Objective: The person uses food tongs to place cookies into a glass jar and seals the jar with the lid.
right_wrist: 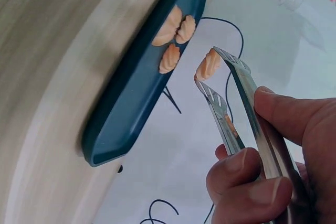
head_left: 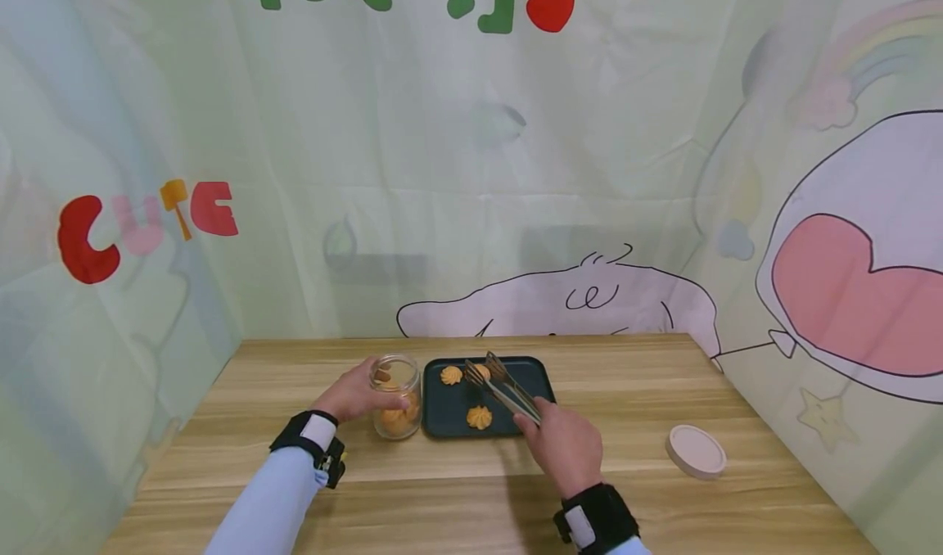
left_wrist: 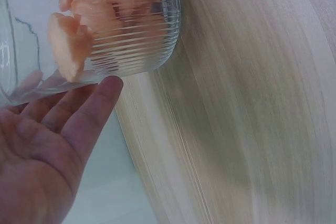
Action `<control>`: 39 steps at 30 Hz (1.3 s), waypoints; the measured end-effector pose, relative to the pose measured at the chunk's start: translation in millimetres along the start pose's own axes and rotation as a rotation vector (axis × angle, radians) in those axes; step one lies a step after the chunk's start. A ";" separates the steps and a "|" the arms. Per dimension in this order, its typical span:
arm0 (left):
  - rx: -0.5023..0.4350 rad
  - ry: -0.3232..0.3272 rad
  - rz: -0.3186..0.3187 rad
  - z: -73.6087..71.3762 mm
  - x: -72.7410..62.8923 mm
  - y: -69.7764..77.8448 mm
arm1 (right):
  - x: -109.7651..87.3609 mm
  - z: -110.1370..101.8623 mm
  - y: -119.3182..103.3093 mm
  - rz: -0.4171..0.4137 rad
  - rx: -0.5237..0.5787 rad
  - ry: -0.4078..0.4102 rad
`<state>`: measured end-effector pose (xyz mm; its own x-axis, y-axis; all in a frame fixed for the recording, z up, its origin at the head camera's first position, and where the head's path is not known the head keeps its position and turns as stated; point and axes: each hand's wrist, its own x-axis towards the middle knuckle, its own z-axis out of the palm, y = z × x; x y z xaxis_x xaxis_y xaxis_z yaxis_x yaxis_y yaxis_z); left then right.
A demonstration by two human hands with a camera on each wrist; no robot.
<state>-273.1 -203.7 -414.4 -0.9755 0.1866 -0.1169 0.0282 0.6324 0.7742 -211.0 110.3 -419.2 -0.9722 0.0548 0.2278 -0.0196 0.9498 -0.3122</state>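
Note:
My left hand (head_left: 363,393) grips a clear glass jar (head_left: 386,426), thumb and fingers on either side of it. Several golden piped cookies (left_wrist: 105,9) lie inside, behind the ribbed glass. In my right hand (head_left: 567,448) is a pair of metal tongs (right_wrist: 252,103), with one cookie (right_wrist: 209,65) pinched between the slotted tips. That cookie hangs above a dark blue-green tray (head_left: 442,424), clear of its surface. On the tray, the right wrist view shows three more cookies, one of them a larger swirl (right_wrist: 168,27).
A round pale lid (head_left: 696,452) lies on the wooden table (head_left: 412,498) at the right. The jar stands close by the tray's left edge. Behind the table hangs a printed cloth backdrop (head_left: 442,170), with more cloth at both sides.

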 end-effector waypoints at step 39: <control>-0.019 0.001 -0.020 -0.5 -1.5 3.0 | -3.9 -46.8 -48.2 -0.176 0.051 0.118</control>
<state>-271.7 -202.5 -411.6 -0.9760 0.1734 -0.1314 0.0051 0.6218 0.7831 -195.3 78.7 -361.9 -0.9186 -0.0721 0.3886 -0.2014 0.9314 -0.3031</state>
